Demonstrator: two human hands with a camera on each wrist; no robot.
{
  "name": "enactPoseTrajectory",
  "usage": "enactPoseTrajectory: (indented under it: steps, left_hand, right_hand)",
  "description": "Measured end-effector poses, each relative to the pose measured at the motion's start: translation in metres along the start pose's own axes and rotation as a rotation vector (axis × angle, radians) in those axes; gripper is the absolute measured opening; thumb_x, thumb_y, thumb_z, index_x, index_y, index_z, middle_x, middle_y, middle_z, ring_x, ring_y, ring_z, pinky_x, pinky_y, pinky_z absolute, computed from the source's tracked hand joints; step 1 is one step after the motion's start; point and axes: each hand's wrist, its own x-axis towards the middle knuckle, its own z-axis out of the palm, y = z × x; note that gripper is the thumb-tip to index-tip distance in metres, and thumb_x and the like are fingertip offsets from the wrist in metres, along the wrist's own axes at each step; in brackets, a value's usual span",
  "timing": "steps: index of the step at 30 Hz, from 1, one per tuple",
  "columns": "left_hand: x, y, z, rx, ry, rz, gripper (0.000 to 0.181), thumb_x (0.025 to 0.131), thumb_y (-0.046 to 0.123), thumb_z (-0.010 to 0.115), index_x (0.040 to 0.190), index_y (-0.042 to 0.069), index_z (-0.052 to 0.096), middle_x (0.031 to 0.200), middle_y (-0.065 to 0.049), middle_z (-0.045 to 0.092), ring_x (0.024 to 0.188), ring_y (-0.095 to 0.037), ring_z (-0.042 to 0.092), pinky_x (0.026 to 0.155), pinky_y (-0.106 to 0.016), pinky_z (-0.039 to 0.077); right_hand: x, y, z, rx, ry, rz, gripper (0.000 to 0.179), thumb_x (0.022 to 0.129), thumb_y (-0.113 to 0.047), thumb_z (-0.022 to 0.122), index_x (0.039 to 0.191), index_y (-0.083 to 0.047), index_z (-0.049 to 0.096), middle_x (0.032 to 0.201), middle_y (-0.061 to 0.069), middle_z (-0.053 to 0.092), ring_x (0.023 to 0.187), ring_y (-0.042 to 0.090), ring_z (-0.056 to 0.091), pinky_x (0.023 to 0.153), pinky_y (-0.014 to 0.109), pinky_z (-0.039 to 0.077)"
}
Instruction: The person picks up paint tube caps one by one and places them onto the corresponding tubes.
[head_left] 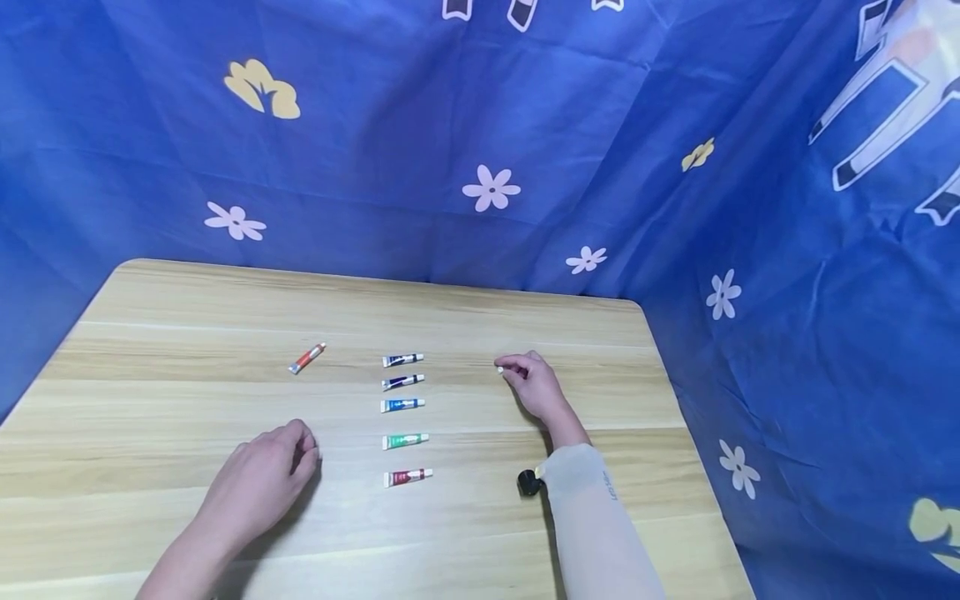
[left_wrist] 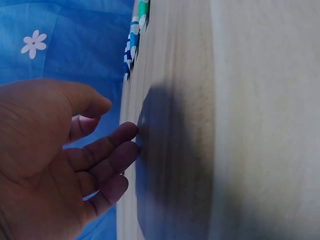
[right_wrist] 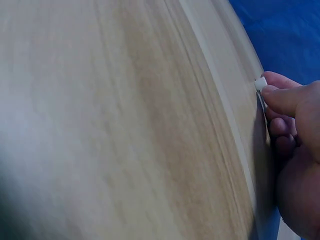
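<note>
My right hand (head_left: 531, 383) pinches a small white cap-like piece (right_wrist: 260, 84) between thumb and index finger, low over the right part of the table. Whether more of it lies hidden behind the fingers, I cannot tell. My left hand (head_left: 258, 479) hovers by the table at the left, fingers loosely bent and holding nothing. Between the hands runs a column of paint tubes: two dark blue tubes (head_left: 402, 360), a blue tube (head_left: 402, 404), a green tube (head_left: 406, 441) and a dark red tube (head_left: 408, 477). An orange-red paint tube (head_left: 307, 358) lies slanted beyond my left hand.
The wooden table (head_left: 225, 308) has rounded far corners. A blue patterned curtain (head_left: 420, 150) hangs behind it and along the right side. Beside my right sleeve (head_left: 592, 508) shows a black round device (head_left: 528, 482).
</note>
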Motion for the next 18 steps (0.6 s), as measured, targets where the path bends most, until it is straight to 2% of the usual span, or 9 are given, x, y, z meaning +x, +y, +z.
enactPoseTrajectory:
  steps: [8, 18]
  left_hand:
    - [-0.0012, -0.0022, 0.0019, -0.011, -0.008, -0.018, 0.012, 0.103, 0.015, 0.065, 0.092, 0.018, 0.061, 0.075, 0.007, 0.055, 0.072, -0.014, 0.049, 0.075, -0.051, 0.047]
    - [-0.0014, -0.0026, 0.0026, -0.028, -0.023, -0.039, 0.011, 0.104, 0.016, 0.065, 0.093, 0.017, 0.061, 0.077, 0.007, 0.055, 0.074, -0.015, 0.050, 0.078, -0.052, 0.047]
  right_hand:
    - [-0.0008, -0.0018, 0.0056, -0.031, 0.036, 0.001, 0.018, 0.104, -0.017, 0.074, 0.119, -0.022, 0.083, 0.100, 0.001, 0.062, 0.089, 0.012, 0.057, 0.078, 0.023, 0.048]
    - [-0.0018, -0.0027, 0.0037, -0.001, 0.047, 0.027, 0.016, 0.104, -0.019, 0.075, 0.117, -0.022, 0.083, 0.100, 0.001, 0.062, 0.088, 0.011, 0.056, 0.079, 0.024, 0.048]
